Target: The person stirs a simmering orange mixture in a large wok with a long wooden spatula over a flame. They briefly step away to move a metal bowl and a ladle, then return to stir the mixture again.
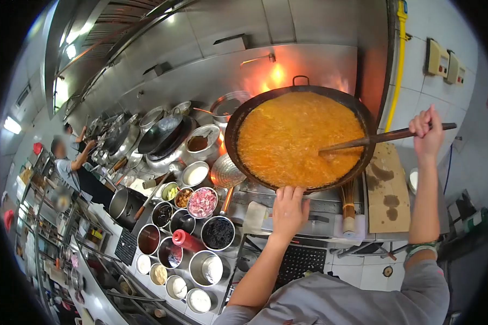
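A big black wok [370, 127] full of bubbling orange soup or sauce [298, 132] sits over the stove, flames rising behind it. My right hand [425, 127] is closed round the upper end of a long wooden stirring paddle [363, 142], whose lower end dips into the liquid. At the near rim, my left hand [289, 208] has its fingers curled over the wok's edge, thumb to the right; any handle beneath it is hidden. Left of that hand lies a folded pale cloth [255, 218]. A perforated skimmer [229, 172] rests against the wok's left side.
Steel pots hold raw sliced meat [202, 202], dark shreds [218, 233] and sauces, with a red squeeze bottle [187, 240] among them. A bamboo brush [348, 203] and stained cardboard [387, 184] lie right. Further left are more woks [165, 135] and a person [73, 168].
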`<state>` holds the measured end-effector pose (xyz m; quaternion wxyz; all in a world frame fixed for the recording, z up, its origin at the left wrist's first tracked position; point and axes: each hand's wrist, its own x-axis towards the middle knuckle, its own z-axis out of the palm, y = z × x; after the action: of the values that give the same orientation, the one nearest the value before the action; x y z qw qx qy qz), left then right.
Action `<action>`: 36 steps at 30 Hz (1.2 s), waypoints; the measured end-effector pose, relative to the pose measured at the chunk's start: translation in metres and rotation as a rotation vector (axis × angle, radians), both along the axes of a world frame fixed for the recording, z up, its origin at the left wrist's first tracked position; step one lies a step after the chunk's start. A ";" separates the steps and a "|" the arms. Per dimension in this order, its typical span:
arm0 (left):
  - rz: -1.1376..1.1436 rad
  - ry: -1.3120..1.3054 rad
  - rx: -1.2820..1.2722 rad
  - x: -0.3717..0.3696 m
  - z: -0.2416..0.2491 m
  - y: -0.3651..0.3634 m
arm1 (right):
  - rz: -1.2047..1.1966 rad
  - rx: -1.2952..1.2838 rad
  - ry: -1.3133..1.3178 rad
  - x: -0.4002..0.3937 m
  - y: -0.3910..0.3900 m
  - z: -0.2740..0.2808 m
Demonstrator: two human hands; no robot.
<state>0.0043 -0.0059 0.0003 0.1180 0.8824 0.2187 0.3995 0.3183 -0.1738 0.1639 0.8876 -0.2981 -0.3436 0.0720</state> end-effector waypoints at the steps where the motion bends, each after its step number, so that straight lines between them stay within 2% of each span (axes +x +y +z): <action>1: -0.005 -0.005 0.016 0.001 -0.001 0.000 | -0.010 0.023 0.014 -0.004 0.007 -0.013; 4: 0.000 0.007 0.045 0.003 -0.001 0.000 | -0.116 0.035 0.057 -0.028 0.030 -0.044; 8: 0.013 0.017 0.072 0.004 -0.004 -0.001 | -0.059 0.112 -0.057 -0.054 0.071 -0.094; 10: 0.007 0.006 0.081 0.005 -0.003 0.000 | -0.109 0.066 -0.056 -0.083 0.088 -0.105; 14: 0.001 0.017 0.097 0.004 -0.004 0.000 | -0.269 -0.219 -0.256 -0.127 0.120 -0.125; 16: -0.012 0.024 0.104 0.004 -0.003 0.000 | -0.237 -0.234 -0.524 -0.124 0.140 -0.130; 19: -0.024 0.045 0.090 0.000 0.000 -0.001 | -0.286 -0.196 -0.688 -0.120 0.165 -0.120; 22: -0.041 0.053 0.084 -0.004 0.001 0.000 | -0.265 -0.281 -0.665 -0.092 0.171 -0.112; 26: -0.061 0.034 0.059 -0.008 0.001 0.000 | -0.332 -0.346 -0.467 -0.062 0.157 -0.075; 29: -0.071 0.029 0.050 -0.011 -0.002 0.002 | -0.426 -0.347 -0.574 -0.035 0.140 -0.056; 36: -0.085 -0.026 0.045 -0.013 -0.004 0.005 | -0.278 -0.409 -0.522 -0.023 0.094 -0.010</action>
<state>-0.0090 -0.0007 -0.0042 0.1176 0.8880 0.1705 0.4106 0.2957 -0.0802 0.1543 0.6932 -0.5217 -0.4936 -0.0605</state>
